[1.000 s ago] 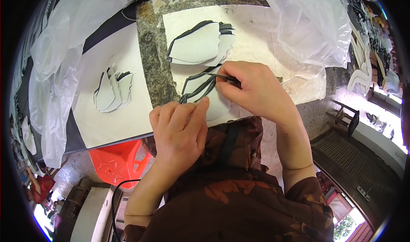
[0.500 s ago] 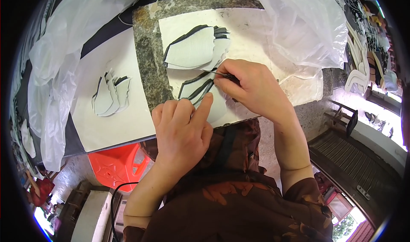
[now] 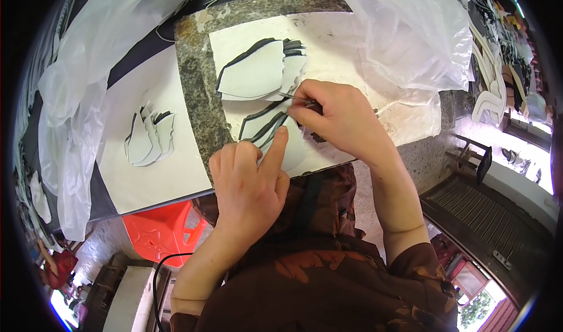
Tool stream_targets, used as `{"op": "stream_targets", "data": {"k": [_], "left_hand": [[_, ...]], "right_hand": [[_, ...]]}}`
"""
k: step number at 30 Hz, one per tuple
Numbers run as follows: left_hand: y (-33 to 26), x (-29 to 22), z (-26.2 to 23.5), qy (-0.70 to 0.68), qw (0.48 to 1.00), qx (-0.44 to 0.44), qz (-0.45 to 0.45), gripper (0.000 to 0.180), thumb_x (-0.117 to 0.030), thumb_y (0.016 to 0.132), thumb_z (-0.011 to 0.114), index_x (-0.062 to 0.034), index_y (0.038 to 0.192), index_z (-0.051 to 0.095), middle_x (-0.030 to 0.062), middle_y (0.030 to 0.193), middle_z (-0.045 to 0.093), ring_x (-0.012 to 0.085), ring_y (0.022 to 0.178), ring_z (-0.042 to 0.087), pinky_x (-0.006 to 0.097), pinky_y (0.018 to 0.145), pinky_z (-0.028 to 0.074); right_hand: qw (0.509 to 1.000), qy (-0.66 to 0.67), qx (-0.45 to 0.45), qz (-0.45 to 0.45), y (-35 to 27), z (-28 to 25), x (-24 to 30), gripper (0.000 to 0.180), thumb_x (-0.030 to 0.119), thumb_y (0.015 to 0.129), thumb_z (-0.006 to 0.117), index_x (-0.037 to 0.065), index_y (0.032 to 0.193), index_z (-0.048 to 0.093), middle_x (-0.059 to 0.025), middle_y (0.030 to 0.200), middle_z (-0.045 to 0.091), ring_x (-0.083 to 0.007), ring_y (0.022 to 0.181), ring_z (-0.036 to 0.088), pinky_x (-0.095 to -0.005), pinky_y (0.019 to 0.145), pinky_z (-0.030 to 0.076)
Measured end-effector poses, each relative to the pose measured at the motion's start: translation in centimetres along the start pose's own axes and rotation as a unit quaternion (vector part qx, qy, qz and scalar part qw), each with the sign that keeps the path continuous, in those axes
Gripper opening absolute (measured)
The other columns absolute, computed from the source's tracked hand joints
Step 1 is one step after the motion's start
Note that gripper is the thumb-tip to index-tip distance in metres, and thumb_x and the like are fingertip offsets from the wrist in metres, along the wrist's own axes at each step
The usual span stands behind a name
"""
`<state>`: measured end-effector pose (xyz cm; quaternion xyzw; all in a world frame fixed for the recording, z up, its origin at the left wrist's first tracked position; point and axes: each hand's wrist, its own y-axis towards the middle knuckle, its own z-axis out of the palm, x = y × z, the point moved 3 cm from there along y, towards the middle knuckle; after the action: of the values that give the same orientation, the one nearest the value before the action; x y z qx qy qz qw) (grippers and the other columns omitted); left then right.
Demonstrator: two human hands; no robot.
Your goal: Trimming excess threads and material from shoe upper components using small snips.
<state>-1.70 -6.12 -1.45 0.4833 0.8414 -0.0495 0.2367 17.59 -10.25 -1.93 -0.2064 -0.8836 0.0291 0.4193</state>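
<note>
Near the frame's centre, the left hand (image 3: 249, 182) presses 1 fingertip on a black-edged white cut piece (image 3: 264, 127) to steady it on the counter (image 3: 196, 86), while the right hand (image 3: 340, 118) pinches a thin tool (image 3: 293, 96) along its edge.

Bright daylight, soft shadows, fisheye-bent edges
</note>
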Motion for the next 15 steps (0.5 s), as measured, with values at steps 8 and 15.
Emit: {"op": "stream_targets", "data": {"k": [8, 15], "left_hand": [[-0.3, -0.2, 0.2, 0.017, 1.0, -0.019, 0.006, 0.058, -0.01, 0.076, 0.07, -0.013, 0.133, 0.07, 0.0061, 0.088, 0.042, 0.0273, 0.085, 0.048, 0.042, 0.078, 0.038], [-1.2, 0.4, 1.0, -0.021, 0.998, -0.063, -0.003, 0.058, -0.002, 0.075, 0.066, -0.008, 0.132, 0.07, 0.0102, 0.098, 0.05, 0.0284, 0.089, 0.05, 0.04, 0.082, 0.041]], "right_hand": [[0.998, -0.062, -0.023, 0.022, -0.2, 0.5, 0.3, 0.024, 0.026, 0.087, 0.071, 0.003, 0.092, 0.069, -0.0124, 0.077, 0.069, -0.0268, 0.068, 0.066, -0.0368, 0.064, 0.051], [0.985, 0.147, 0.027, 0.089, -0.7, -0.8, -0.6, 0.029, 0.03, 0.088, 0.071, 0.002, 0.095, 0.071, -0.01, 0.075, 0.068, -0.0236, 0.07, 0.066, -0.0379, 0.065, 0.051]]}}
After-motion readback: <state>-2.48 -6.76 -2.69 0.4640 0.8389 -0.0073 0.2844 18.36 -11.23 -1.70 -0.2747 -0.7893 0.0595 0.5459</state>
